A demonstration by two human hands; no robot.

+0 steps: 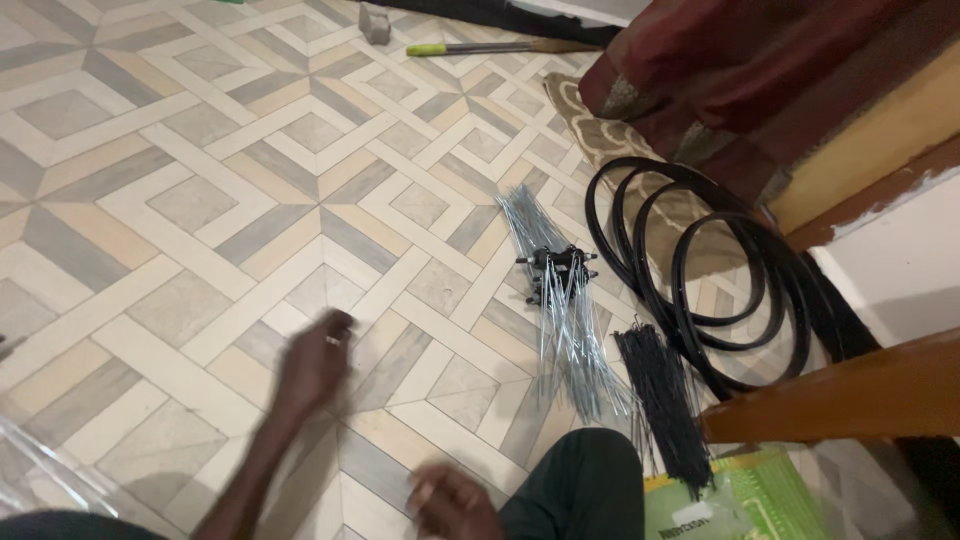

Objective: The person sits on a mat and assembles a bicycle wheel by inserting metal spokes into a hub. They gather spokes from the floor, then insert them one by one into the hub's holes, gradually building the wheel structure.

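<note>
My left hand [313, 365] reaches out over the patterned tile floor [200, 200], blurred by motion, a ring on one finger, nothing in it. Low in the view my right hand [452, 503] hovers beside my dark-trousered knee [580, 485], also blurred; its fingers look loosely curled and I cannot tell if it holds anything. To the right lies a bundle of silver wheel spokes [565, 300] with black hubs [556, 265] across it. A bunch of black spokes [665, 400] lies further right. Several black bicycle rims [700, 265] lie stacked beyond them.
A wooden furniture frame [850, 395] and dark red fabric [760, 70] crowd the right side. A green-and-yellow printed box [740, 500] sits bottom right. At the top lie a green-handled tool [480, 47] and a small grey block [374, 24]. Clear plastic [40, 465] shows bottom left.
</note>
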